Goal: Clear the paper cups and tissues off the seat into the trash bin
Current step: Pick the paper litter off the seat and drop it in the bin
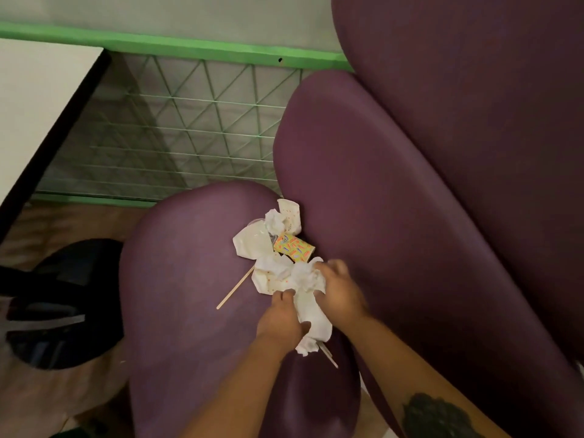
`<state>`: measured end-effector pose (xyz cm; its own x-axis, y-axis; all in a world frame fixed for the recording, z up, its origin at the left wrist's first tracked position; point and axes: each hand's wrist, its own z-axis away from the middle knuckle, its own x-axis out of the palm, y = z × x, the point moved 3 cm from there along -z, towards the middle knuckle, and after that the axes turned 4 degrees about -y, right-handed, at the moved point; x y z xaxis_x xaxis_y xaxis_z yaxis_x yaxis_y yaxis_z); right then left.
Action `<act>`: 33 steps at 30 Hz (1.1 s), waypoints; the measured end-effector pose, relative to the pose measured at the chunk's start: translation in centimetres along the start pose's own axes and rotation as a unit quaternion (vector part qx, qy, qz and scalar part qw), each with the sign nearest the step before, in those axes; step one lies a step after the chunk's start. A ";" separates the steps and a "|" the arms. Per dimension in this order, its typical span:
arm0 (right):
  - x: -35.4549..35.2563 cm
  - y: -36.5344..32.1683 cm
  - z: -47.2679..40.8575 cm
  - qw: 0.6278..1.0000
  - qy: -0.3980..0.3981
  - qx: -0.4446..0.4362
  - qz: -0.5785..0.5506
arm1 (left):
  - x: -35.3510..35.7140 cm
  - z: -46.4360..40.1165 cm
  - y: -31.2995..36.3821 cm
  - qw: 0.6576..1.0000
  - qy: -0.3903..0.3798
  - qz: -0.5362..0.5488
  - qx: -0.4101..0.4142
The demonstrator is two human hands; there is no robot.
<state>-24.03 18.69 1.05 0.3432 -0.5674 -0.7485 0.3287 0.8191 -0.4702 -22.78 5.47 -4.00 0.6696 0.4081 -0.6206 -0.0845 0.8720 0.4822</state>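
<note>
In the head view, a crumpled tissue (308,276) is gripped by the curled fingers of the right hand (339,290) at lower centre, while a flattened white paper cup (313,317) is pinched by the left hand (279,320). The remaining litter, including an orange paper cup (294,247) and a wooden stirrer (235,287), is found on the purple seat (189,263) against the backrest (395,216). Bare seat is noted to the left, bounded by its rounded edge above the dark trash bin (60,305) at lower left.

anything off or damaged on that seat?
Yes. Litter is heaped on the purple seat: crumpled tissues, crushed white paper cups, an orange patterned cup lying on its side and a loose wooden stick. No spill visible.
</note>
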 end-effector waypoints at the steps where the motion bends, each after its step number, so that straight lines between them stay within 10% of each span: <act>1: 0.3 0.2 -1.3 1.000 0.002 -0.003 0.022 | 0.4 -0.9 -0.1 1.000 0.003 -0.010 -0.002; 11: 3.9 1.0 -6.9 0.988 0.017 -0.045 0.144 | 3.4 -4.2 -1.4 0.998 0.013 0.014 -0.053; 33: -5.5 -3.7 -2.4 0.967 -0.031 0.033 -0.252 | -5.9 4.1 -0.1 0.999 0.031 0.026 -0.025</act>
<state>-29.27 19.00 5.79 0.1770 -0.8989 -0.4008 0.5224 0.4309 -0.7358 -23.67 1.85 2.09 0.6164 0.4686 -0.6328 -0.1560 0.8604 0.4851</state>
